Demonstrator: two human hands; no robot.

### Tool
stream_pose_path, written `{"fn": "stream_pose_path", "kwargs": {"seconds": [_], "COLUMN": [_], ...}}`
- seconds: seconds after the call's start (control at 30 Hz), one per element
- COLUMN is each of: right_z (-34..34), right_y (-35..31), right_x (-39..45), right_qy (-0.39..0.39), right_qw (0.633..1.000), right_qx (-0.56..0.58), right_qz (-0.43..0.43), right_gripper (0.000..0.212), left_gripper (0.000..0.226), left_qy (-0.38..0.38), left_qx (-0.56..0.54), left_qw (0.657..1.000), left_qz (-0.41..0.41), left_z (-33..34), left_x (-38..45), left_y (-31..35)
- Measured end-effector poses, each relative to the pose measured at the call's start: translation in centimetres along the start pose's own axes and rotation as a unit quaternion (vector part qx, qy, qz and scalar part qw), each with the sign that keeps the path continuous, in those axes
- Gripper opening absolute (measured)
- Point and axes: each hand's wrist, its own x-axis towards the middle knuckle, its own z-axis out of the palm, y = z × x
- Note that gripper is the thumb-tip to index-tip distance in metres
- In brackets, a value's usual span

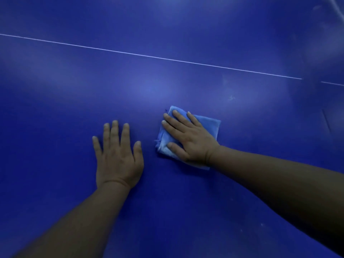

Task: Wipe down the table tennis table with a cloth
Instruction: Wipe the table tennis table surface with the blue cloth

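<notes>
The dark blue table tennis table [167,81] fills the whole view. A folded light blue cloth [210,125] lies flat on it right of centre. My right hand [189,138] presses down on the cloth with straight, spread fingers and covers most of it. My left hand [117,155] rests flat on the bare table surface just left of the cloth, fingers straight, holding nothing.
A thin white line [167,59] runs across the table beyond the hands, sloping down to the right. Faint pale smudges [230,97] mark the surface beyond the cloth, and small specks [260,225] show near my right forearm.
</notes>
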Motion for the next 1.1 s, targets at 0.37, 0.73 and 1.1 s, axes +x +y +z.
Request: {"fn": "stream_pose_path", "kwargs": {"seconds": [0.37,0.73,1.1], "right_z": [-2.4,-1.2,-1.9], "right_y": [9.2,6.0,9.5], "right_x": [13.7,14.4,11.5], "right_qy": [0.01,0.081,0.067], "right_qw": [0.999,0.926,0.917], "right_qx": [-0.002,0.025,0.04], "right_qz": [0.053,0.368,0.392], "right_gripper": [0.064,0.069,0.067], "left_gripper": [0.065,0.063,0.063], "left_qy": [0.006,0.003,0.002], "left_qx": [0.02,0.04,0.035], "left_qw": [0.999,0.999,0.999], "left_qz": [0.025,0.03,0.03], "left_z": [-0.1,0.3,0.7], "left_x": [0.1,0.4,0.6], "left_y": [0.3,-0.3,-0.3]}}
